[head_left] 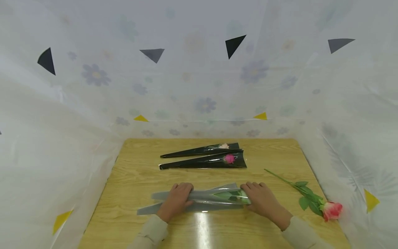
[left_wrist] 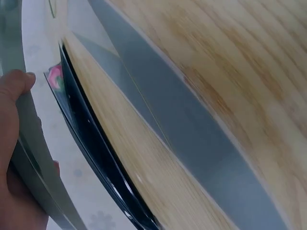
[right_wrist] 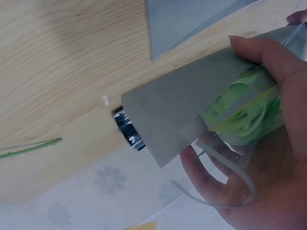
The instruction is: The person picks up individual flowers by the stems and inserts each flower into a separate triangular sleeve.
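Note:
A grey flower sleeve [head_left: 199, 195] with a clear front lies crosswise between my two hands. Inside its wide right end is a pale green flower [right_wrist: 244, 115] with green leaves [head_left: 224, 195]. My left hand [head_left: 178, 200] grips the sleeve near its narrow end, thumb on one side and fingers on the other, as the left wrist view shows. At the wide end, my right hand [head_left: 262, 199] holds the sleeve around the bloom, its thumb on the grey side. Another grey sleeve [left_wrist: 182, 110], flat on the table, lies just nearer to me than the held one.
Two black sleeves [head_left: 192, 163], one with a magenta rose [head_left: 229, 158] and one with a pale rose [head_left: 224, 146], lie at the back of the wooden table [head_left: 130, 180]. A loose pink rose [head_left: 332, 210] lies at the right. White curtains [head_left: 199, 79] surround the table.

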A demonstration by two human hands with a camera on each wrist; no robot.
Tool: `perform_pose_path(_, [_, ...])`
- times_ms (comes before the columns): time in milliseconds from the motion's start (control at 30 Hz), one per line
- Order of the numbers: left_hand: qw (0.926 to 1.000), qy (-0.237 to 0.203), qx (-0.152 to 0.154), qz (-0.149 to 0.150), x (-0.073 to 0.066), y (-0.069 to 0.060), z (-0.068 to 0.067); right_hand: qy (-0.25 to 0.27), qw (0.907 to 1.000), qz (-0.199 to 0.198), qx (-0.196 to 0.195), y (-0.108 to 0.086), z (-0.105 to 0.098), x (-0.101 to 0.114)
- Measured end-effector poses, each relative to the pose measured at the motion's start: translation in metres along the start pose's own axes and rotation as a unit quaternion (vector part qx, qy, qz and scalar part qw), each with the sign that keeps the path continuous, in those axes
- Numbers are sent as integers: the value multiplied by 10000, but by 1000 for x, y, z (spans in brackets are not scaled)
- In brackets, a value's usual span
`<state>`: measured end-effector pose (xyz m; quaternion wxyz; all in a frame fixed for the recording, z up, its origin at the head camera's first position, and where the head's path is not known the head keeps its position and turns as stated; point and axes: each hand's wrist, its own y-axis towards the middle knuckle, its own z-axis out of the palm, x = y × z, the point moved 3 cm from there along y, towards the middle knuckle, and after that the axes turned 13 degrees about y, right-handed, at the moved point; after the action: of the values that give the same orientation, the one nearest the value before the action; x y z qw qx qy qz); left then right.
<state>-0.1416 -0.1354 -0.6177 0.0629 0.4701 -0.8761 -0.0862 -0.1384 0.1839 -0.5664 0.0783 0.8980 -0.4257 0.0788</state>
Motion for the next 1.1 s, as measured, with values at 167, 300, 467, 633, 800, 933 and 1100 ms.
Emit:
perform_pose_path(167, [9998, 60, 60, -191, 18, -9, 2, 3, 9998, 208, 45, -8, -1, -18])
perform_pose_path(300, [9992, 287, 146, -245, 26, -15, 0, -59, 9996, 276, -41, -15, -3, -26])
perform_pose_path(467, [9988, 419, 251, -72, 19, -12, -4, -98, 9998, 88, -168, -14, -5, -22])
perform_pose_path(633, [9982, 370, 430, 214, -7, 7, -10, -149, 9998, -87, -31, -2, -6, -5])
perform_pose_path(800, [9975, 369, 405, 438, -38, 30, -12, -148, 9998, -165, 1, 16, -3, 16])
perform_pose_path(933, [9962, 515, 257, 653, -61, 45, -13, -149, 9993, -333, -96, 30, 6, 38])
perform_pose_path(1100, [9955, 535, 157, 761, -79, 53, -16, -79, 9986, -511, -69, 40, 15, 59])
